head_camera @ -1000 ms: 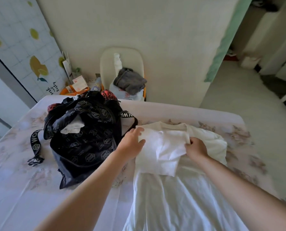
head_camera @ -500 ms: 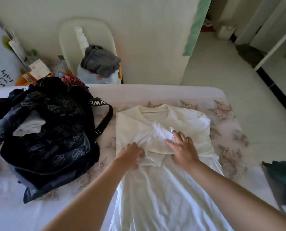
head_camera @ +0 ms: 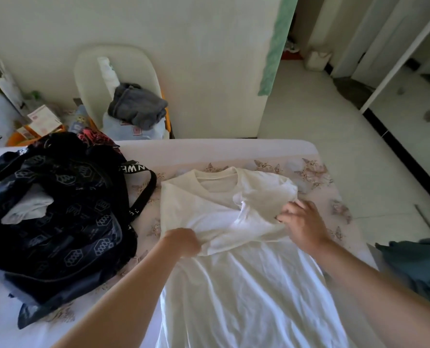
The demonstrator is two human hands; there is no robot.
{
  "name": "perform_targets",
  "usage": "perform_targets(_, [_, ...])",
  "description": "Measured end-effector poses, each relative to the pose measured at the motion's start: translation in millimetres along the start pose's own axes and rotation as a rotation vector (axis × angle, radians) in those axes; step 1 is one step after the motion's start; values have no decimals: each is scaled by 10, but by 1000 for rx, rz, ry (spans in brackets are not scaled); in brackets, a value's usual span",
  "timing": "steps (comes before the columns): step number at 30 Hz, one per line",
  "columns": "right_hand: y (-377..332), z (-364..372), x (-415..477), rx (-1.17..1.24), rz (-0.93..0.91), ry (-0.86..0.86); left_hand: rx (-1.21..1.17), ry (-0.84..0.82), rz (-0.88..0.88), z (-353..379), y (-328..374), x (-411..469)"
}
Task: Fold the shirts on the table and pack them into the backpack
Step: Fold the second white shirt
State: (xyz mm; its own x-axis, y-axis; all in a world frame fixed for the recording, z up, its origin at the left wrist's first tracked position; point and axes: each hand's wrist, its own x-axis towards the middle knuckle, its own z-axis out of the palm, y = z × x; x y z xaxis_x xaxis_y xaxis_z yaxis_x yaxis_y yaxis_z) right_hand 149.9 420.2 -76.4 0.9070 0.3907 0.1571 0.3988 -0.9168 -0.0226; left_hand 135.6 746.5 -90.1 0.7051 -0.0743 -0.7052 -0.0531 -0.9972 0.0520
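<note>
White shirt laid flat on the desk, collar at 12 o'clock and hem toward 6 o'clock, so that its long axis runs from 12 to 6, straight away from the person. Both sleeves are seen turned in across the chest. The left hand is closed in a pinch on the lower edge of the folded-in sleeve, at about 9 o'clock of the shirt's middle. The right hand lies at about 3 o'clock, its fingers bent onto the cloth at the right sleeve fold; whether the cloth is gripped or only pressed cannot be told. The two hands are thus set on opposite sides of the long axis, roughly level with each other and nearer the collar than the hem. A fold along that axis, hem toward collar, is judged to come next, with the lower body of the shirt nearer the person than either hand. The open backpack stands at 9 o'clock, just beside the shirt, nearer the left hand. A dark green garment lies at 4 o'clock
</note>
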Motion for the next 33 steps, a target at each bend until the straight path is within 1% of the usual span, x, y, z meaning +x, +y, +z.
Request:
perform_targets(2, [-72,6,-142,3,-63,-267,44,98,28,-110,113,64])
perform_targets(3, [-140,9,-170,-26,-47,-402,49,184,48,-161,160,101])
perform_targets(4, [-208,27,-166,-53,-27,-478,20,270,74,-200,194,150])
perform_targets(5, [-275,42,-139,-49,-14,-485,-41,344,102,-235,225,201])
perform_targets(7, [-401,56,-20,21,10,-387,-121,432,160,-277,265,327])
perform_targets(9, [-487,171,115,22,-67,-330,-27,444,229,-295,271,490])
perform_targets(11, [-523,326,244,10,-212,-355,83,402,251,-266,223,666])
perform_targets(13, [-522,444,319,-46,-333,-367,126,424,248,-230,174,795])
perform_targets(15, [-522,443,391,-143,-359,-315,203,472,231,-257,149,834])
perform_targets(18, [-454,246,468,-258,-236,-455,279,498,233,-324,104,836])
perform_targets(19, [-397,191,485,-277,-194,-485,275,521,234,-352,84,814])
perform_targets(20, [-333,138,498,-288,-180,-466,241,569,226,-396,60,786])
perform_targets(21, [-257,80,510,-298,-161,-396,186,634,194,-453,28,766])
perform_targets(22, [-153,51,516,-273,-119,-283,124,708,133,-524,-12,750])
perform_targets(24, [4,11,527,-223,-12,-67,37,792,-40,-692,-152,732])
perform_targets(25, [44,-8,523,-233,26,-17,19,800,-121,-749,-240,740])
perform_targets(26, [54,-20,533,-274,48,-14,7,807,-183,-780,-324,760])
perform_targets(28, [18,-1,533,-349,105,-159,-32,822,-226,-769,-444,790])
perform_targets(29, [-9,38,512,-356,122,-267,-62,827,-191,-732,-444,783])
perform_targets(31, [-89,141,447,-329,129,-442,-162,795,-4,-580,-350,705])
perform_targets(32, [-138,185,411,-288,112,-458,-219,745,115,-470,-274,634])
perform_targets(33, [-186,230,386,-223,89,-434,-256,667,220,-352,-199,538])
